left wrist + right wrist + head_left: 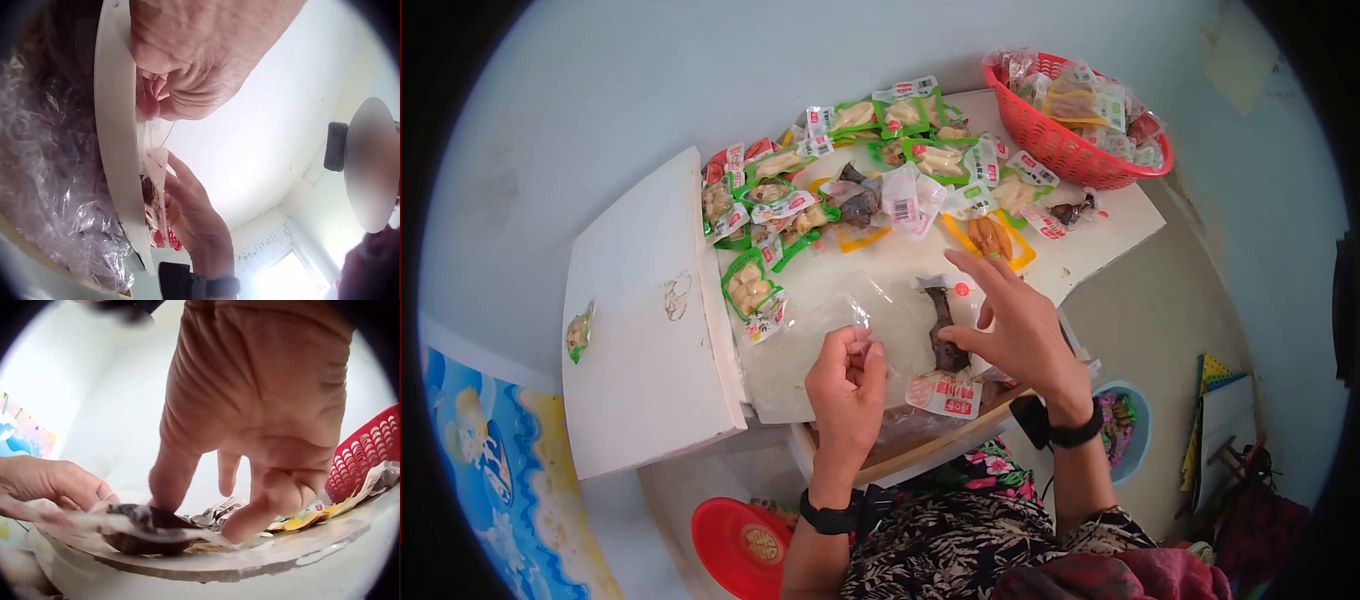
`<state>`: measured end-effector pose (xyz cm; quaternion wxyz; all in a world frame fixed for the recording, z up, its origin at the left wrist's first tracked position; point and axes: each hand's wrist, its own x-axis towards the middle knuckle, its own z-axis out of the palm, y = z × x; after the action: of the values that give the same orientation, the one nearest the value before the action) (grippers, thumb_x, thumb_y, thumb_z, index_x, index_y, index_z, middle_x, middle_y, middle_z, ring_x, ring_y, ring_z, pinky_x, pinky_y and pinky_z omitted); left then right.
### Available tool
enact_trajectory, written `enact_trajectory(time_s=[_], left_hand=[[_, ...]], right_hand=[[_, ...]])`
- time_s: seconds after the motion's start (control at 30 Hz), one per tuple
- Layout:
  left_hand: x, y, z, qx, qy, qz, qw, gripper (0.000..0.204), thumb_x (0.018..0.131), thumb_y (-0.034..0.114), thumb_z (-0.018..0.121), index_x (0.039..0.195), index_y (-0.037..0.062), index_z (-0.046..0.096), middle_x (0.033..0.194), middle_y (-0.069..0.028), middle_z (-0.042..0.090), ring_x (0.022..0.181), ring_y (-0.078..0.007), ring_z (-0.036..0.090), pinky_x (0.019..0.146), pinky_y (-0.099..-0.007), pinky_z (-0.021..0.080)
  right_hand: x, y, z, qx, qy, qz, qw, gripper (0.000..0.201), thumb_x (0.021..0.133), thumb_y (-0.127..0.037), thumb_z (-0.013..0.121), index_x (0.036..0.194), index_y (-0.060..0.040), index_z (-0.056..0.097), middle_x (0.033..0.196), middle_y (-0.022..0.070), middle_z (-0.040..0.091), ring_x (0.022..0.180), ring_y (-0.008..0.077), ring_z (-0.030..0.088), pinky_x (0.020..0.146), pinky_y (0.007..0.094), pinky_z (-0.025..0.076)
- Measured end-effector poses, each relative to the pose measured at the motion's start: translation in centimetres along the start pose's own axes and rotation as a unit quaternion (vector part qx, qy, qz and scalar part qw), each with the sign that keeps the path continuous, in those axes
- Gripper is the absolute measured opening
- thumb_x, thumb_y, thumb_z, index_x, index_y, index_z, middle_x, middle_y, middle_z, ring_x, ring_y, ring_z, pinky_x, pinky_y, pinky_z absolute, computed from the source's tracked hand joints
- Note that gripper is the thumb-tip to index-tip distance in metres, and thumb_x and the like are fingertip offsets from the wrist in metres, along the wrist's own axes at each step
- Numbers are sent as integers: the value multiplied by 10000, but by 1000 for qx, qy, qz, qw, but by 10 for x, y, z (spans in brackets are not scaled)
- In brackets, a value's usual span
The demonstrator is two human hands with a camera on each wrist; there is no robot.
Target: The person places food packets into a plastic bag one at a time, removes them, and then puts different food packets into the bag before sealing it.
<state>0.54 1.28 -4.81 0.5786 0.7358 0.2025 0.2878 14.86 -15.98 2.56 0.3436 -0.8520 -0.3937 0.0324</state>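
Observation:
My left hand (847, 385) has its fingers curled and pinches a crumpled piece of clear plastic (862, 318) over the white table. To its right lies a clear pack holding a dark drumstick (945, 335), with a red-and-white label at its near end. The thumb of my right hand (1028, 330) rests on this pack, while its other fingers reach out, mostly straight. In the right wrist view, the dark meat (150, 530) sits right under that thumb near the table edge. The left wrist view shows thin plastic (150, 134) hanging at the left fingertips.
Several green- and yellow-edged food packs (775, 200) cover the table's back. A red basket (1050, 140) full of packs stands at the back right. Below the near edge, an open drawer (930, 440) holds clear plastic. A red basin (735, 555) and a blue basin (1138, 430) stand lower down.

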Motion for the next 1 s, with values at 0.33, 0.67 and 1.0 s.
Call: enact_trajectory(time_s=[0.33,0.67,1.0], left_hand=[[-1,2,0,2,-6,4,1000,190,1019,7,685,1196,-20,621,925,-21,676,743,-46,613,606,-214,507],[0,7,0,10,-11,-9,1000,261,983,-2,726,1219,-26,617,937,-34,694,765,-44,617,644,-205,507],[-5,26,12,54,-31,-13,998,280,962,11,753,1224,-10,653,879,-46,699,713,-66,613,623,-235,508]], right_hand=[[15,21,14,26,-58,-6,998,936,746,-242,954,1559,-105,511,1266,156,670,1030,247,709,886,388,563],[-26,54,-26,315,-93,191,925,292,877,-187,905,1024,-4,732,797,-68,638,672,4,535,590,214,423],[-81,62,-39,532,142,146,822,137,996,-124,758,1049,-48,656,836,-29,619,544,3,396,467,187,273]])
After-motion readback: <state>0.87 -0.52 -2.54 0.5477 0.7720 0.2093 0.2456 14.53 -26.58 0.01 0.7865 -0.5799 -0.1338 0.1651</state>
